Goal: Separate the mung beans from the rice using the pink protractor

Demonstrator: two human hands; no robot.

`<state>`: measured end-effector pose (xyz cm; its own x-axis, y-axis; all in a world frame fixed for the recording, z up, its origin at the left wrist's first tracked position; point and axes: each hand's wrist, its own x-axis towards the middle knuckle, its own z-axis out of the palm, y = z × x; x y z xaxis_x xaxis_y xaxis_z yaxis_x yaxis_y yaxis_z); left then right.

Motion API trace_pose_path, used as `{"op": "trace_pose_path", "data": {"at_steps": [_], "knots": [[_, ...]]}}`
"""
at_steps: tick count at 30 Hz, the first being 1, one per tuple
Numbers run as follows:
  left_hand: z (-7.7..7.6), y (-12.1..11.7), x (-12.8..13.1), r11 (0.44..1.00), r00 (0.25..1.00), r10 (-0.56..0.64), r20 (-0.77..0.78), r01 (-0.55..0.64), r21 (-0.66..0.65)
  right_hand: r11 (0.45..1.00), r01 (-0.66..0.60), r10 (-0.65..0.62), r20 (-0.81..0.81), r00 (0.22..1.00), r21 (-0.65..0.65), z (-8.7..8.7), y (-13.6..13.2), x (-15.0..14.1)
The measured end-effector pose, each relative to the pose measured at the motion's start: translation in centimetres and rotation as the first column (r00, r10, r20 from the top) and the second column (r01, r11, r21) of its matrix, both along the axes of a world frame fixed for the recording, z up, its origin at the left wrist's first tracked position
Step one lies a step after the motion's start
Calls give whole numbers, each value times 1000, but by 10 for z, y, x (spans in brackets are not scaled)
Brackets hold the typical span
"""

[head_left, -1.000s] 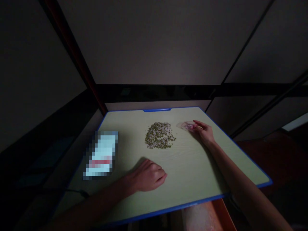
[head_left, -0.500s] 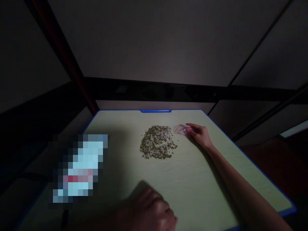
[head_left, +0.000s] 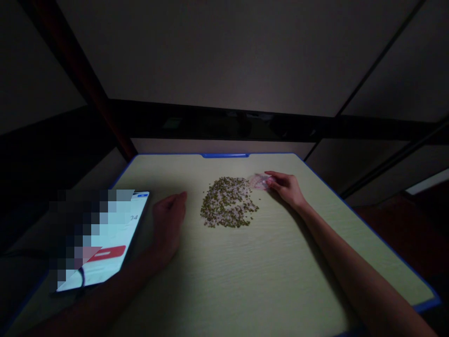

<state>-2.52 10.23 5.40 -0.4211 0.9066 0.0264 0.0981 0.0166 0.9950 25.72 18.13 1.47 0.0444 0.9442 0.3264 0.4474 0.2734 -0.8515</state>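
A loose, flat pile of small olive-green and pale bits (head_left: pixel 224 201), like seeds or beans, lies on the pale table (head_left: pixel 245 271). At its upper right edge, my right hand (head_left: pixel 286 189) pinches a clear, thin plastic piece with pink print (head_left: pixel 258 182) between thumb and fingers; whether it is a bag or a small dish is unclear. My left hand (head_left: pixel 170 220) is left of the pile, apart from it, its fingers curled together with nothing visible in them. Shadow darkens that hand.
A lit tablet or phone screen (head_left: pixel 135 217), partly pixelated, is propped at the table's left side beside my left forearm. A blue rim with a raised blue strip (head_left: pixel 226 155) edges the table. Behind it stands a grey panel wall (head_left: pixel 217 61).
My left hand has moved from the near edge up and left, to between the screen and the pile. My right hand keeps hold of the plastic piece. The view has shifted slightly.
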Motion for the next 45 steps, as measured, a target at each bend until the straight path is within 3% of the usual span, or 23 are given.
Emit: {"op": "trace_pose_path", "data": {"at_steps": [8, 16, 28, 45], "knots": [[-13, 3, 3, 998, 993, -65, -95, 63, -25, 999, -30, 31, 43, 999, -15, -1, -1, 5], [-12, 2, 3, 997, 977, -74, -198, 67, -43, 998, -52, 54, 59, 997, -43, 2, -4, 8], [-16, 4, 1, 995, 976, -95, -196, 89, -37, 995, -80, 82, 20, 996, -67, 2, -7, 10], [-9, 1, 4, 993, 971, -102, -218, 84, -89, 973, -204, 198, -63, 978, -113, 4, -10, 13]]}}
